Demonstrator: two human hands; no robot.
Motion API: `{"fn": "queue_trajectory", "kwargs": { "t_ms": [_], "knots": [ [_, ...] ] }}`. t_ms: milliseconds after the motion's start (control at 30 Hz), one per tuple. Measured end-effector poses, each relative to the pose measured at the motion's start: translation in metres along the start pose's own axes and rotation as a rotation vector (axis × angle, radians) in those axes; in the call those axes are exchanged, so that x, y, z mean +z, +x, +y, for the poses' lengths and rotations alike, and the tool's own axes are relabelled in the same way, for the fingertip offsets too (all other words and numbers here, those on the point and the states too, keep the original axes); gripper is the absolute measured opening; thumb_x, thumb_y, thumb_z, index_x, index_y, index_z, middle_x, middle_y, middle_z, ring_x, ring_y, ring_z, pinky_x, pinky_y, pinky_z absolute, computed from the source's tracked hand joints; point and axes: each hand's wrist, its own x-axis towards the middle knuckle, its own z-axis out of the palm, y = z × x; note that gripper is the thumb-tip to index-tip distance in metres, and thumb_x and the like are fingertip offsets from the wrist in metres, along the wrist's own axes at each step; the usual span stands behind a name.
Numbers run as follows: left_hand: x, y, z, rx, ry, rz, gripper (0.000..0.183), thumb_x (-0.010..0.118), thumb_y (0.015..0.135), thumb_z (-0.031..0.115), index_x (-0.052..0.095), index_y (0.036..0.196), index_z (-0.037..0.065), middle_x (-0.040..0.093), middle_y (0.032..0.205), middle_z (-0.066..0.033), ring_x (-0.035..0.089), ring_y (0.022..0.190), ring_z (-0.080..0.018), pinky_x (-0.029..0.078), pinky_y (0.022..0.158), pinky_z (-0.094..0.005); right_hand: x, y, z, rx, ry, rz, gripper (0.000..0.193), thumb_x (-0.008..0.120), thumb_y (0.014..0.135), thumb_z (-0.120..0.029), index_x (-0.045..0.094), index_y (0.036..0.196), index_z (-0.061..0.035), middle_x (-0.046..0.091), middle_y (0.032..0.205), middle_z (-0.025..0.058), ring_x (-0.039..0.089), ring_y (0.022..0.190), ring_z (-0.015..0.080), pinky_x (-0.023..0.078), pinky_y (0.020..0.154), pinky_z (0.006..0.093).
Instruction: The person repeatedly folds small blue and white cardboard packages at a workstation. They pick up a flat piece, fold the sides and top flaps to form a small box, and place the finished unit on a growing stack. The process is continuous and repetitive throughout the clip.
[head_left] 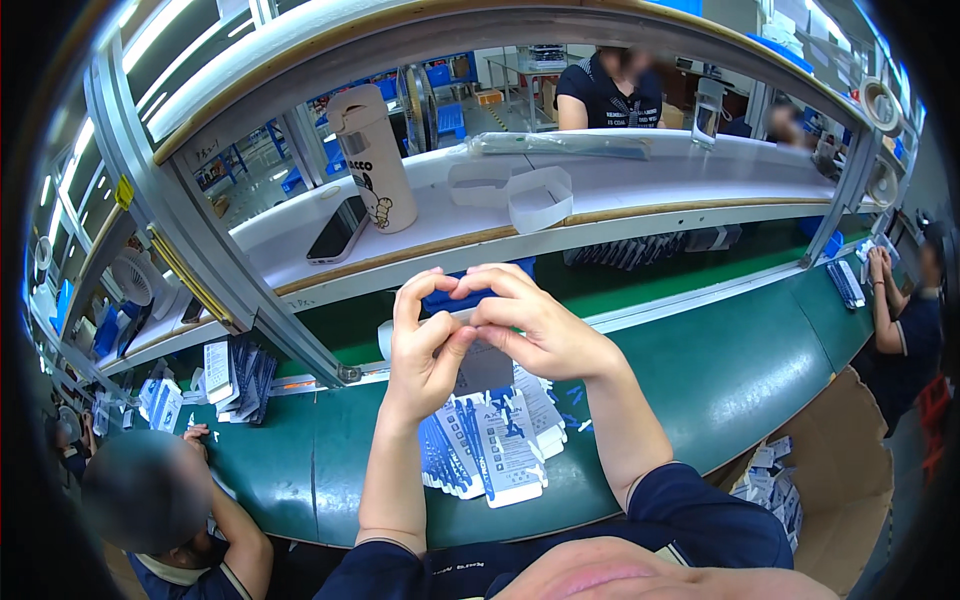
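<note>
My left hand [425, 345] and my right hand [545, 325] are raised together above the bench, fingers curled and thumbs and fingertips meeting. Between and below them shows a pale grey card panel [486, 370]; both hands seem to pinch it, though its upper part is hidden behind my fingers. Beneath, on the green bench top, a fanned pile of flat printed cartons [500, 455] in white and blue lies between my forearms. Small blue and white card scraps [572, 400] are scattered at the pile's right side.
A shelf [440, 205] crosses ahead, carrying a tumbler [372, 160], a phone [339, 230] and an open white box [541, 200]. More cartons [240, 385] lie left, near a co-worker [150, 500]. A large cardboard box [840, 470] with scraps stands right; another co-worker [905, 310] sits beyond.
</note>
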Motion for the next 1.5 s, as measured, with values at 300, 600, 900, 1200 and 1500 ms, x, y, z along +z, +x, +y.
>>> {"fn": "queue_trajectory", "kwargs": {
  "t_ms": [300, 600, 900, 1200, 1500],
  "knots": [
    [0.001, -0.003, -0.004, -0.042, -0.234, 0.011, 0.016, 0.071, 0.079, 0.014, 0.065, 0.070, 0.003, 0.059, 0.120, -0.0144, 0.048, 0.122, -0.0352, 0.038, 0.100, -0.0469, -0.008, -0.004, -0.007, 0.036, 0.041, -0.109, 0.013, 0.067, 0.086, -0.013, 0.065, 0.096, -0.0043, 0.058, 0.122, 0.0121, 0.047, 0.123, 0.0314, 0.038, 0.102, 0.0438],
    [-0.007, -0.002, -0.005, -0.005, -0.159, -0.012, 0.012, 0.072, 0.080, 0.019, 0.071, 0.079, 0.007, 0.060, 0.117, -0.0128, 0.049, 0.121, -0.0340, 0.038, 0.100, -0.0463, -0.014, -0.002, -0.003, 0.022, 0.059, -0.062, 0.013, 0.068, 0.085, -0.014, 0.067, 0.092, -0.0034, 0.061, 0.119, 0.0105, 0.050, 0.120, 0.0306, 0.039, 0.100, 0.0435],
    [-0.001, -0.002, 0.002, -0.002, -0.145, 0.066, 0.014, 0.068, 0.079, 0.007, 0.061, 0.068, 0.002, 0.060, 0.117, -0.0146, 0.050, 0.119, -0.0353, 0.039, 0.099, -0.0453, -0.011, -0.001, -0.011, 0.140, 0.178, -0.088, 0.013, 0.068, 0.086, -0.013, 0.068, 0.094, -0.0029, 0.061, 0.117, 0.0113, 0.053, 0.114, 0.0289, 0.046, 0.090, 0.0389],
    [0.001, 0.000, 0.003, 0.035, -0.028, 0.047, 0.014, 0.067, 0.078, 0.006, 0.060, 0.067, 0.001, 0.060, 0.116, -0.0145, 0.052, 0.117, -0.0356, 0.040, 0.098, -0.0445, -0.007, -0.002, -0.004, 0.007, -0.033, -0.052, 0.015, 0.070, 0.083, -0.014, 0.068, 0.095, -0.0033, 0.061, 0.115, 0.0117, 0.054, 0.111, 0.0294, 0.047, 0.088, 0.0387],
    [0.001, 0.001, 0.000, 0.041, -0.033, 0.030, 0.009, 0.067, 0.078, 0.008, 0.063, 0.072, 0.002, 0.059, 0.117, -0.0155, 0.051, 0.118, -0.0361, 0.039, 0.100, -0.0457, -0.004, -0.001, -0.003, -0.001, 0.028, -0.094, 0.011, 0.062, 0.088, -0.011, 0.066, 0.092, -0.0004, 0.059, 0.118, 0.0135, 0.051, 0.115, 0.0319, 0.041, 0.098, 0.0423]
  ]
}}
